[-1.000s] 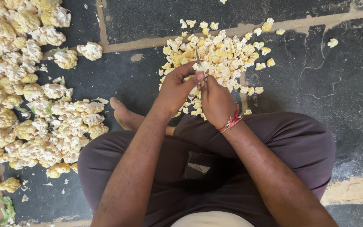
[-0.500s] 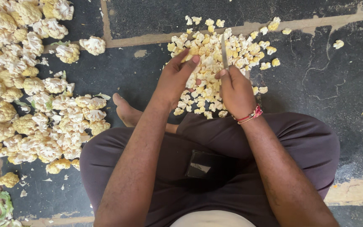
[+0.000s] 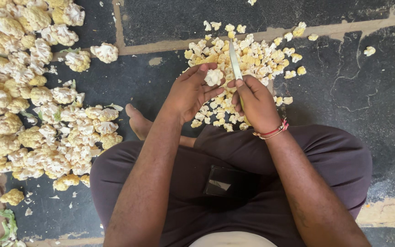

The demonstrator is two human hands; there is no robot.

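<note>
I sit cross-legged on a dark stone floor. My left hand (image 3: 192, 93) holds a small white cauliflower floret (image 3: 214, 77) in its fingertips. My right hand (image 3: 256, 103) grips a knife (image 3: 235, 64), its blade pointing away from me just right of the floret. A red thread band circles my right wrist. Beyond both hands lies a pile of small cut cauliflower pieces (image 3: 248, 55).
A large heap of bigger uncut cauliflower florets (image 3: 37, 110) covers the floor on my left. My bare foot (image 3: 139, 123) sticks out under my left arm. A few stray pieces (image 3: 369, 51) lie at far right. Green leaf scraps (image 3: 3, 224) sit at bottom left.
My hands were together over the cut pile, then spread apart. Now the left hand holds a floret up beside the raised knife blade.
</note>
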